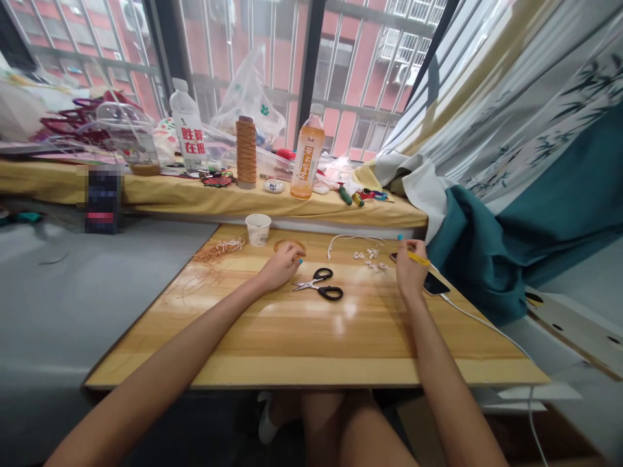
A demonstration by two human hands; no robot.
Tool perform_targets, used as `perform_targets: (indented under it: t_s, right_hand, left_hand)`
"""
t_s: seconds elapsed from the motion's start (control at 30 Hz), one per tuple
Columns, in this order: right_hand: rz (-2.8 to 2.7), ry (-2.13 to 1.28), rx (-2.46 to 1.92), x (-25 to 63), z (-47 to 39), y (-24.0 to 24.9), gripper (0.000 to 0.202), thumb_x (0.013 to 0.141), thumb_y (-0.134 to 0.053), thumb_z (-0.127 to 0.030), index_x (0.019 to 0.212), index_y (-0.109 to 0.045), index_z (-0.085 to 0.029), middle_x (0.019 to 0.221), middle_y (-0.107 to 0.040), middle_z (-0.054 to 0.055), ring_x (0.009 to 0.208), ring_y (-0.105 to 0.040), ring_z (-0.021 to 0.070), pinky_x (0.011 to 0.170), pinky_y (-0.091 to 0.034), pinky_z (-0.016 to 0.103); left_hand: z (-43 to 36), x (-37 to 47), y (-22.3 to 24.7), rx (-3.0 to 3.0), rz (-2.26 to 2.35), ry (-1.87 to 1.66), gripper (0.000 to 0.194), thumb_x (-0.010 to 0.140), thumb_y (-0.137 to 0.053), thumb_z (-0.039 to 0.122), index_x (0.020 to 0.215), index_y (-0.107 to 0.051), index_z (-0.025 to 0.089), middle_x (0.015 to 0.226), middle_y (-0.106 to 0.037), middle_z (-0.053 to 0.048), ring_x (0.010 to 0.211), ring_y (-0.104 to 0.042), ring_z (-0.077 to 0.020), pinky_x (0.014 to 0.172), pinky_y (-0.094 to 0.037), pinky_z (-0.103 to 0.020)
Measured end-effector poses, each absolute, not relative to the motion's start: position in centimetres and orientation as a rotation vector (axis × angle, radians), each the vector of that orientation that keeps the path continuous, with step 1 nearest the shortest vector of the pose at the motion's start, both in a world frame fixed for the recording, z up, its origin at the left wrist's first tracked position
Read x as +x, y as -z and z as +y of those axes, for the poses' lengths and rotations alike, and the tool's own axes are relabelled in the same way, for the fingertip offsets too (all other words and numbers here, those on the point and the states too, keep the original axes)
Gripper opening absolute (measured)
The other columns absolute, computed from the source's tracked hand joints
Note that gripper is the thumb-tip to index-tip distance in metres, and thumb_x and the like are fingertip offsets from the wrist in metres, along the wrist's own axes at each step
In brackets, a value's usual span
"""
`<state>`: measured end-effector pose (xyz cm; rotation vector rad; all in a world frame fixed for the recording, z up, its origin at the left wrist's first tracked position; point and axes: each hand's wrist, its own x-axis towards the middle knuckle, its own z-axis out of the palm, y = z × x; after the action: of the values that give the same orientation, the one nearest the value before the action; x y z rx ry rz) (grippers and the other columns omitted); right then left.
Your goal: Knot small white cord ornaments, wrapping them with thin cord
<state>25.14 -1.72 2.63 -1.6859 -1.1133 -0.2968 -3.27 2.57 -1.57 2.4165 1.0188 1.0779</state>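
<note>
My left hand (281,268) is at the middle of the wooden table, fingers bent and closed on the near edge of a thin coil of orange-brown thread (281,244). The exact grip is partly hidden. Just right of it lies a pair of scissors (331,294) with black handles, blades slightly apart. My right hand (411,275) is raised over the right side of the table, closed around a slim yellow object (418,259) whose kind I cannot make out. Small white pieces (372,254) and a white cord (341,237) lie between the hands.
A paper cup (257,231) and loose thread ends (214,253) are at the table's back left. A phone (436,284) with a white cable (481,319) lies by my right wrist. On the sill stand a thread spool (246,154), an orange drink bottle (307,155) and a clear bottle (189,130).
</note>
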Motion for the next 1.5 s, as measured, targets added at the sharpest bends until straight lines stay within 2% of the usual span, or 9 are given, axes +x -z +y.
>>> perform_targets:
  t_s: [0.13, 0.23, 0.33, 0.47, 0.6, 0.73, 1.0, 1.23, 1.5]
  right_hand:
    - [-1.282, 0.401, -1.515, 23.3, -2.1, -2.5, 0.030, 0.077, -0.042, -0.040, 0.094, -0.049, -0.016, 0.078, -0.053, 0.005, 0.069, -0.049, 0.0182, 0.065, -0.038, 0.030]
    - [-1.707, 0.198, -1.371, 20.6, -2.1, -1.9, 0.034, 0.077, -0.043, -0.029, 0.109, -0.045, -0.017, 0.092, -0.053, 0.007, 0.069, -0.050, 0.0154, 0.063, -0.040, 0.027]
    - [-1.941, 0.034, -1.353, 18.6, -2.0, -1.2, 0.046, 0.078, -0.041, -0.021, 0.124, -0.035, -0.022, 0.088, -0.054, 0.003, 0.059, -0.049, 0.0120, 0.060, -0.041, 0.025]
    - [-1.863, 0.164, -1.441, 18.5, -1.5, -0.5, 0.039, 0.080, -0.038, -0.022, 0.119, -0.043, -0.022, 0.083, -0.055, 0.004, 0.064, -0.051, 0.0150, 0.065, -0.042, 0.029]
    - [-1.959, 0.233, -1.473, 19.5, 0.1, 0.8, 0.038, 0.082, -0.037, -0.025, 0.118, -0.046, -0.020, 0.103, -0.055, 0.010, 0.088, -0.053, 0.0198, 0.078, -0.042, 0.035]
    - [-2.258, 0.144, -1.426, 19.5, 1.5, 2.0, 0.036, 0.084, -0.036, -0.029, 0.117, -0.049, -0.020, 0.123, -0.048, 0.010, 0.115, -0.040, 0.0216, 0.092, -0.034, 0.040]
    - [-2.118, 0.037, -1.407, 19.6, 0.4, 1.4, 0.024, 0.081, -0.042, -0.023, 0.090, -0.064, -0.020, 0.095, -0.066, 0.007, 0.088, -0.059, 0.0180, 0.079, -0.043, 0.031]
    - [-1.959, 0.091, -1.466, 19.2, 0.7, 1.4, 0.029, 0.078, -0.046, -0.026, 0.103, -0.059, -0.016, 0.105, -0.061, 0.011, 0.096, -0.055, 0.0199, 0.081, -0.042, 0.034]
    - [-1.920, 0.149, -1.618, 18.4, 0.3, 1.5, 0.022, 0.077, -0.043, -0.017, 0.070, -0.064, -0.018, 0.076, -0.065, 0.007, 0.076, -0.058, 0.0181, 0.071, -0.042, 0.029]
  left_hand:
    - [2.5, -3.3, 1.6, 2.474, 1.028, -1.029, 0.022, 0.077, -0.038, 0.014, 0.093, -0.054, 0.016, 0.096, -0.049, -0.008, 0.093, -0.047, -0.0166, 0.085, -0.040, -0.034]
    - [2.7, -3.3, 1.7, 2.486, 1.044, -1.054, 0.022, 0.078, -0.038, 0.014, 0.093, -0.053, 0.016, 0.095, -0.049, -0.008, 0.092, -0.047, -0.0166, 0.084, -0.040, -0.033]
    - [2.8, -3.2, 1.7, 2.490, 1.076, -1.119, 0.021, 0.078, -0.038, 0.015, 0.092, -0.054, 0.015, 0.092, -0.050, -0.007, 0.091, -0.047, -0.0168, 0.083, -0.040, -0.033]
    - [2.9, -3.2, 1.7, 2.553, 1.125, -1.161, 0.020, 0.077, -0.040, 0.014, 0.089, -0.055, 0.016, 0.090, -0.051, -0.007, 0.091, -0.045, -0.0176, 0.084, -0.039, -0.035]
    - [2.9, -3.1, 2.0, 2.655, 1.096, -1.071, 0.019, 0.076, -0.043, 0.015, 0.089, -0.056, 0.016, 0.095, -0.051, -0.008, 0.094, -0.042, -0.0194, 0.084, -0.038, -0.036]
    - [2.9, -3.0, 2.2, 2.691, 1.126, -0.972, 0.020, 0.078, -0.041, 0.019, 0.091, -0.056, 0.017, 0.099, -0.051, -0.008, 0.097, -0.041, -0.0212, 0.084, -0.037, -0.038]
    - [2.8, -3.1, 2.3, 2.742, 1.177, -0.957, 0.022, 0.078, -0.040, 0.019, 0.094, -0.056, 0.016, 0.101, -0.049, -0.009, 0.097, -0.040, -0.0219, 0.085, -0.037, -0.038]
    - [2.7, -3.1, 2.2, 2.789, 1.226, -1.030, 0.022, 0.077, -0.041, 0.017, 0.093, -0.056, 0.015, 0.100, -0.049, -0.009, 0.095, -0.039, -0.0218, 0.085, -0.036, -0.037]
    - [2.5, -3.0, 2.2, 2.806, 1.233, -0.992, 0.021, 0.078, -0.040, 0.018, 0.092, -0.055, 0.016, 0.099, -0.050, -0.009, 0.095, -0.040, -0.0220, 0.084, -0.035, -0.038]
